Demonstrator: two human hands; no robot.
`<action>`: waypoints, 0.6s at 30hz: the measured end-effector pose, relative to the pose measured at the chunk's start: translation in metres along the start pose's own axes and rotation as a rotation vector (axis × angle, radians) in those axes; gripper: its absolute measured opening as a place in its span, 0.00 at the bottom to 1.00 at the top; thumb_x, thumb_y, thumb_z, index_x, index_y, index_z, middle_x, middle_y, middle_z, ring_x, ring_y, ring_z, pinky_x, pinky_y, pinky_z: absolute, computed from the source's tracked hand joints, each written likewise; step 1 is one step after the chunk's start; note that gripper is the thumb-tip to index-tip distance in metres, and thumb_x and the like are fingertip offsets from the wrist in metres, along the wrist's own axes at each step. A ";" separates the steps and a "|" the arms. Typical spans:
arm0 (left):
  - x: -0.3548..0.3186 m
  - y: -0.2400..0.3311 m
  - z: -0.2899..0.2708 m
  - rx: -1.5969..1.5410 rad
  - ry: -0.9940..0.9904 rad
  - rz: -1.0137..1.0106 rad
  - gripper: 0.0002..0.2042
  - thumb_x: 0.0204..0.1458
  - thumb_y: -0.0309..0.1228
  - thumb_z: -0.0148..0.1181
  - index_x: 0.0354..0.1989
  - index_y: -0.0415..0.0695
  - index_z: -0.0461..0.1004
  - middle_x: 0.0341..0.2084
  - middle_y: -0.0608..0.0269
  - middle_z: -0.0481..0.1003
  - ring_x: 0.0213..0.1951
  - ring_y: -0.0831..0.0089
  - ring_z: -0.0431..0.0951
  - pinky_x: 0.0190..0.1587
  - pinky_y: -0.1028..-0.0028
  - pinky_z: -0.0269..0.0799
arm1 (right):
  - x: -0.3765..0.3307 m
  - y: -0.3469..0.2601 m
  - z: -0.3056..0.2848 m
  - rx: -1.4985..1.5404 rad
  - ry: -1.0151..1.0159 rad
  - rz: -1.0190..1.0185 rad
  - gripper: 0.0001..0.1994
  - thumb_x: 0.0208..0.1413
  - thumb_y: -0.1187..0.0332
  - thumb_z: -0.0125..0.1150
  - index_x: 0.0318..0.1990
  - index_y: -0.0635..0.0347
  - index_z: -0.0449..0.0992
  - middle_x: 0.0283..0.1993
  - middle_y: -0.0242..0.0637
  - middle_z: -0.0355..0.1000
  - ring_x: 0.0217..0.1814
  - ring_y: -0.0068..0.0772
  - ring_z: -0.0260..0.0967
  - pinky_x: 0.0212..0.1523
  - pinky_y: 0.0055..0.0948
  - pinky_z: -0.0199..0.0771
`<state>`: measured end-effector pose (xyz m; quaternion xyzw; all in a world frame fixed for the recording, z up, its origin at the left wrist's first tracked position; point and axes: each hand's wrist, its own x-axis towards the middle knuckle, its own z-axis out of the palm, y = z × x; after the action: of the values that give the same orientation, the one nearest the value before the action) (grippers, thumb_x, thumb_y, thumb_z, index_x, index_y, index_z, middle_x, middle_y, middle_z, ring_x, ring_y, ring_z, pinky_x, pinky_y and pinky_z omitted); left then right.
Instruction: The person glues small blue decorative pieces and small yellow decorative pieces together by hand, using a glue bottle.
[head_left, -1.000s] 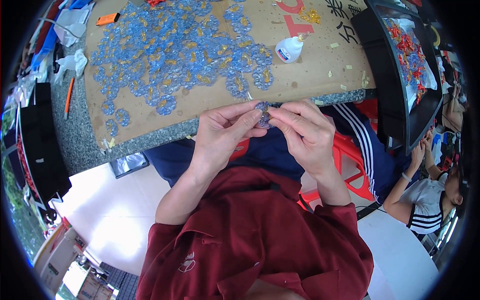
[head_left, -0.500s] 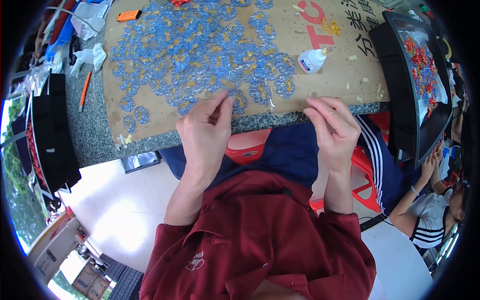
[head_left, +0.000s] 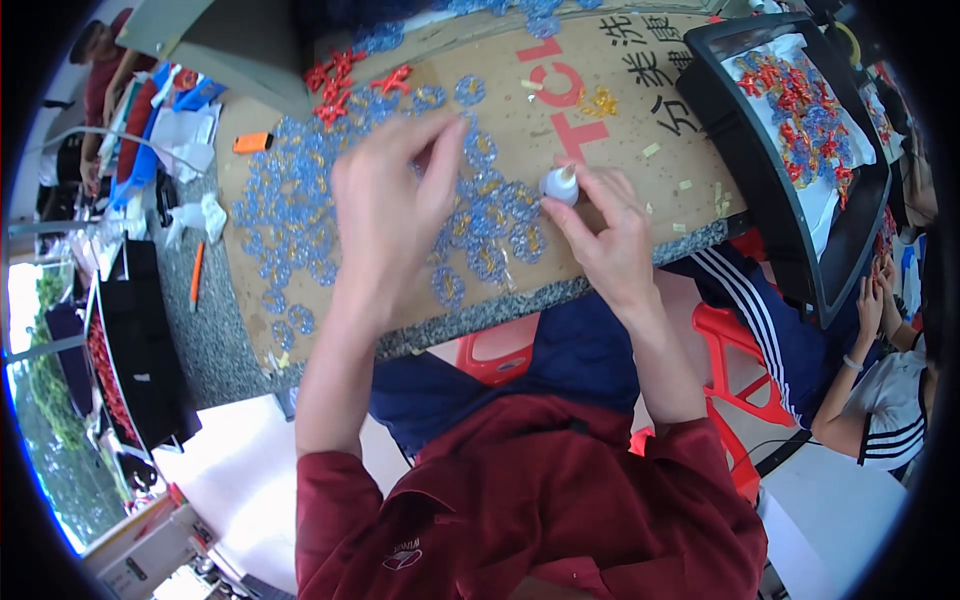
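Note:
In my right hand [head_left: 610, 228] is a small white squeeze bottle [head_left: 561, 187] with a pale tip, held between thumb and fingers above the cardboard sheet [head_left: 625, 130]. My left hand [head_left: 392, 195], slightly blurred, reaches over many clear blue, flower-shaped plastic pieces [head_left: 290, 190] with yellow centres. Its thumb and forefinger come together; whatever may lie between them is too small to make out. Beyond the left hand are several shiny red plastic pieces [head_left: 335, 85]. A few amber pieces [head_left: 600, 102] lie past the bottle.
On the right stands a black tray [head_left: 822, 255] of red and blue pieces on white paper. An orange lighter [head_left: 252, 143] and orange pencil [head_left: 196, 272] lie left. A black bin [head_left: 145, 370] flanks the stone table. A grey metal box [head_left: 235, 45] stands at the back. A co-worker [head_left: 880, 390] sits right.
My right hand has moved forward and taken hold of the white bottle, now tilted less. My left hand has gone farther out over the blue pieces. The view has shifted, showing more red pieces.

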<state>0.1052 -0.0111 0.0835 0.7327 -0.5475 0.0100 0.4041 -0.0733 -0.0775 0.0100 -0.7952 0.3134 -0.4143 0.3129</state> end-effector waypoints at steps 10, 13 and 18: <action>0.156 -0.078 0.113 0.293 0.025 0.226 0.19 0.44 0.36 0.62 0.44 0.41 0.74 0.40 0.50 0.73 0.44 0.55 0.72 0.47 0.65 0.67 | 0.001 0.000 -0.001 0.121 0.002 0.013 0.17 0.40 0.76 0.64 0.42 0.64 0.73 0.36 0.41 0.73 0.39 0.41 0.68 0.41 0.32 0.67; 0.152 -0.072 0.102 0.173 -0.270 0.097 0.21 0.42 0.37 0.64 0.46 0.43 0.73 0.41 0.52 0.72 0.46 0.57 0.70 0.49 0.66 0.65 | -0.001 0.003 -0.004 0.123 0.007 0.013 0.17 0.40 0.76 0.64 0.42 0.64 0.73 0.37 0.41 0.73 0.39 0.40 0.68 0.41 0.33 0.67; 0.149 -0.072 0.095 0.333 -0.117 0.289 0.25 0.38 0.38 0.67 0.48 0.47 0.73 0.43 0.54 0.72 0.51 0.57 0.67 0.50 0.67 0.64 | 0.000 0.004 -0.003 0.120 0.007 0.015 0.17 0.40 0.76 0.64 0.42 0.63 0.73 0.37 0.40 0.73 0.39 0.40 0.68 0.42 0.33 0.67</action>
<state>0.1822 -0.1815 0.0458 0.7027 -0.6599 0.1155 0.2395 -0.0766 -0.0803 0.0080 -0.7712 0.2952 -0.4324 0.3620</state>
